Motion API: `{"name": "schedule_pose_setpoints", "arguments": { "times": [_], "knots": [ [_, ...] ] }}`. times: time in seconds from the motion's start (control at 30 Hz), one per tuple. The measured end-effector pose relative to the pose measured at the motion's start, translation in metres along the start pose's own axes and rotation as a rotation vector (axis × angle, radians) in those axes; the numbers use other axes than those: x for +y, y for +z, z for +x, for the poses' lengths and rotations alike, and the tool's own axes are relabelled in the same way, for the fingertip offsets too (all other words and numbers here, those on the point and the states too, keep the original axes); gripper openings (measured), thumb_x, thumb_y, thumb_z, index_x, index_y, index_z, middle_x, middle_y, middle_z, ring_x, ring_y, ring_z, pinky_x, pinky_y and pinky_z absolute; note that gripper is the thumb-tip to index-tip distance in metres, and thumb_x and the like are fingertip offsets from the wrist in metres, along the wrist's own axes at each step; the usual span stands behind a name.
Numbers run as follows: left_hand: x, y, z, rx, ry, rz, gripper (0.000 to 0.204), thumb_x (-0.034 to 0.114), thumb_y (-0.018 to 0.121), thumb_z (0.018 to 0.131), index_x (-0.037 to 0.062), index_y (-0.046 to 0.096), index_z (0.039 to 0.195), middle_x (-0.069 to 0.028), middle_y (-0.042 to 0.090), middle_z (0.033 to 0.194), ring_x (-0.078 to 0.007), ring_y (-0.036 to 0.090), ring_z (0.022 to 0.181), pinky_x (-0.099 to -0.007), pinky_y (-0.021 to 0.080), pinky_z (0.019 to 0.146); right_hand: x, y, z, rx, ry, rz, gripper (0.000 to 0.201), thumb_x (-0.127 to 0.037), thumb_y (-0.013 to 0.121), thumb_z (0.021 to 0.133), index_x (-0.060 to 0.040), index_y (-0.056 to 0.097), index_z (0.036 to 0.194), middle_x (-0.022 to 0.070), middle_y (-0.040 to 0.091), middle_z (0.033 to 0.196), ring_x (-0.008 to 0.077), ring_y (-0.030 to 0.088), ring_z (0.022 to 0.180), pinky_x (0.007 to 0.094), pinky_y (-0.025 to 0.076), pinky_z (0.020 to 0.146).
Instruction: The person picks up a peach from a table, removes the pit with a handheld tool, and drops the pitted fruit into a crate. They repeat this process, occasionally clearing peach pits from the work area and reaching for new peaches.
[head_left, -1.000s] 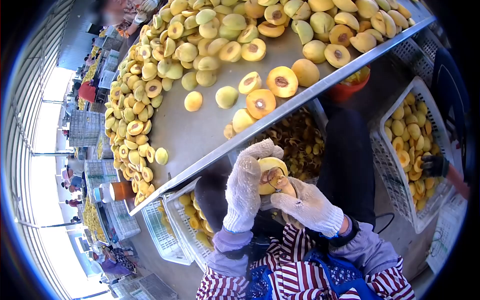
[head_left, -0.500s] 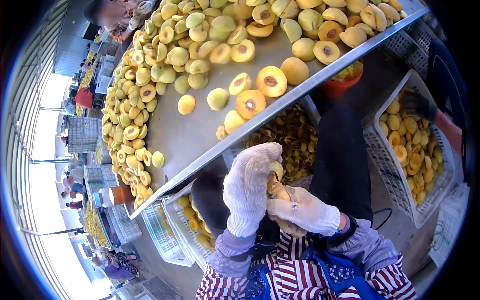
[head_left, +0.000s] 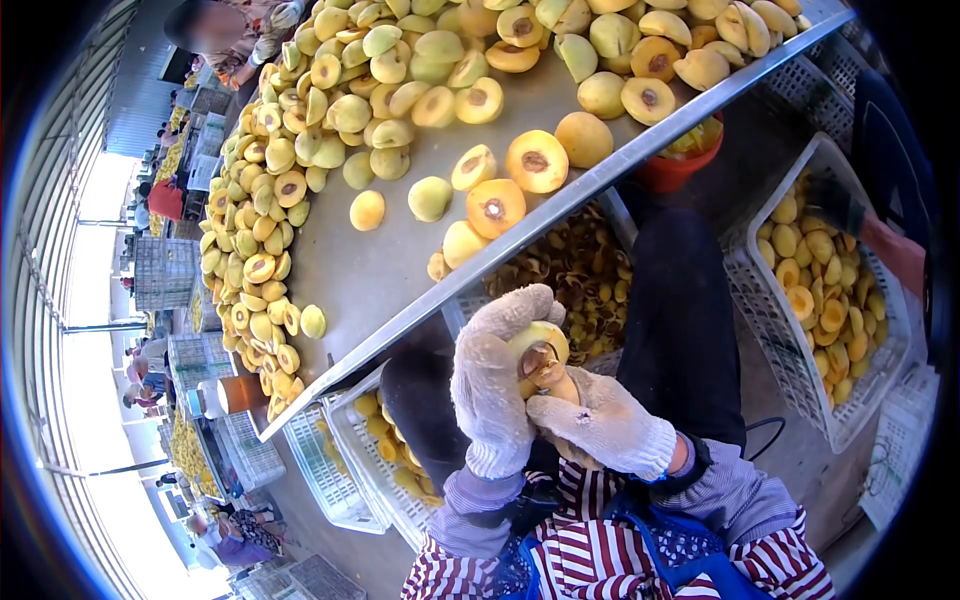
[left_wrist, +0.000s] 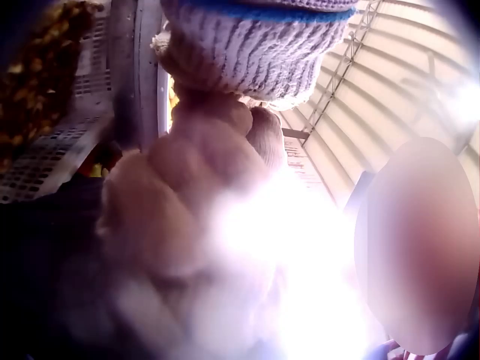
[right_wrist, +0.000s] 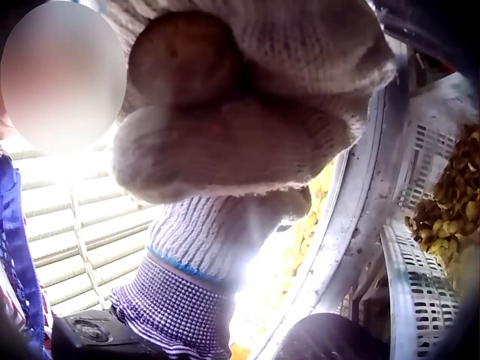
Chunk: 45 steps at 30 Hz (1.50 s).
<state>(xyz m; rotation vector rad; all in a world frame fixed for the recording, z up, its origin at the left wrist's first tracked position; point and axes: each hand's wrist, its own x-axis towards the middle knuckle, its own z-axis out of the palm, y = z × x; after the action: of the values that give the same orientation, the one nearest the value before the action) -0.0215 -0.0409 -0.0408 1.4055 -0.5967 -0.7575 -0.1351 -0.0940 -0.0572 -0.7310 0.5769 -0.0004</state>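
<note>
Gloved in off-white knit, my left hand [head_left: 492, 385] curls round a halved yellow fruit [head_left: 552, 338] in the head view. Its cut face, brown at the middle, is turned towards my right hand [head_left: 610, 425], which grips a small tool by its pale wooden handle [head_left: 562, 386]. A thin curved metal part of the tool lies at the fruit's brown centre. The left wrist view shows my left hand [left_wrist: 187, 210] blurred by glare, the fruit hidden. In the right wrist view, my right hand's fingers [right_wrist: 232, 146] fold below a round brown end [right_wrist: 186, 58].
Many halved fruits [head_left: 350, 113] lie heaped on a metal table [head_left: 350, 262] with a raised edge. Below it stand a crate of brown scraps [head_left: 590, 270], a red bucket [head_left: 672, 172] and white crates of fruit [head_left: 800, 365]. At right, a dark-gloved hand [head_left: 835, 203] reaches over one crate.
The fruit tilted away half a second ago, largely hidden by my left hand, and its cut face shows again. The dark-gloved hand has moved towards the far end of its crate.
</note>
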Motion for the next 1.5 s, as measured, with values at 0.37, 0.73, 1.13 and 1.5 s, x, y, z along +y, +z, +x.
{"name": "schedule_pose_setpoints", "arguments": {
  "times": [0.37,0.73,1.13,1.5],
  "knots": [
    [0.004,-0.024,0.034,-0.403,0.468,0.552,0.024,0.025,0.064,0.093,0.0028,0.068,0.100,-0.0149,0.072,0.101,-0.0293,0.070,0.089,-0.0355,0.056,0.077,0.016,-0.033,0.006,-0.564,0.246,0.413,0.039,-0.040,0.043,0.104,-0.0080,0.053,0.084,0.0034,0.051,0.054,0.0108,0.037,0.033,0.0254,0.030,0.031],
    [0.019,0.001,0.011,-0.315,-0.271,-0.209,0.058,0.055,0.049,0.097,-0.0001,0.065,0.107,-0.0140,0.068,0.101,-0.0206,0.068,0.084,-0.0355,0.057,0.075,0.015,-0.028,-0.005,-0.762,0.228,0.727,0.033,-0.031,0.048,0.101,-0.0036,0.053,0.083,0.0008,0.038,0.041,0.0087,0.030,0.027,0.0233,0.026,0.026],
    [0.026,-0.163,0.033,0.230,0.604,1.672,0.018,0.016,0.068,0.088,0.0064,0.069,0.103,-0.0134,0.066,0.111,-0.0281,0.064,0.104,-0.0365,0.050,0.091,-0.010,-0.019,-0.001,-0.369,0.228,0.250,0.044,-0.038,0.049,0.101,-0.0098,0.050,0.067,-0.0015,0.041,0.044,0.0079,0.031,0.031,0.0232,0.027,0.032],
    [-0.029,-0.101,0.165,-0.117,0.158,1.182,0.031,0.027,0.067,0.085,0.0138,0.066,0.113,-0.0096,0.065,0.119,-0.0277,0.063,0.107,-0.0371,0.049,0.095,-0.007,-0.025,0.003,-0.178,0.261,0.175,0.033,-0.035,0.059,0.097,-0.0075,0.055,0.080,-0.0008,0.050,0.052,0.0059,0.036,0.036,0.0222,0.024,0.033]
  ]
}}
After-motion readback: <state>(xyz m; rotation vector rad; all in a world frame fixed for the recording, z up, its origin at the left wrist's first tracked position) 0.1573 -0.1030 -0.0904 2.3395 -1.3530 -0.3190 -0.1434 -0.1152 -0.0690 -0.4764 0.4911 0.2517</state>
